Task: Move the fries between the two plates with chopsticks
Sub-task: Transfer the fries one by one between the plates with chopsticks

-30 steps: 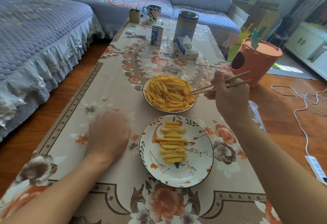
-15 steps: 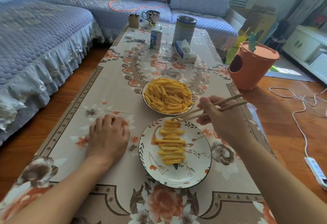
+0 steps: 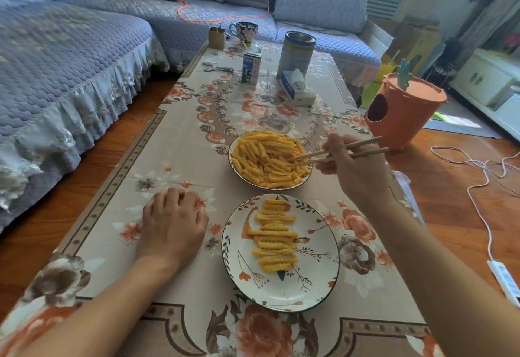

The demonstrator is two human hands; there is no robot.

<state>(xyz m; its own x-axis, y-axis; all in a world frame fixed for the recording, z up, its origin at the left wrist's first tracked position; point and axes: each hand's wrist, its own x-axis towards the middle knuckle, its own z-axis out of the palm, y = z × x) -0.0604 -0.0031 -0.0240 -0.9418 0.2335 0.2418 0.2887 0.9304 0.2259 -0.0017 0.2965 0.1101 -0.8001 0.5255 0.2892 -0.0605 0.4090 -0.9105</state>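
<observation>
Right hand (image 3: 356,172) grips chopsticks (image 3: 337,154), tips in the heaped fries (image 3: 267,159) on the far plate (image 3: 302,185); left hand (image 3: 171,224) rests flat on the desk (image 3: 180,142). Light, ridged, likely brittle, each fry is best pinched gently mid-length.

Wooden chopsticks (image 3: 349,151), glossy ceramic plate (image 3: 315,286), ridged fries (image 3: 274,239), cloth tablecloth (image 3: 180,142).
</observation>
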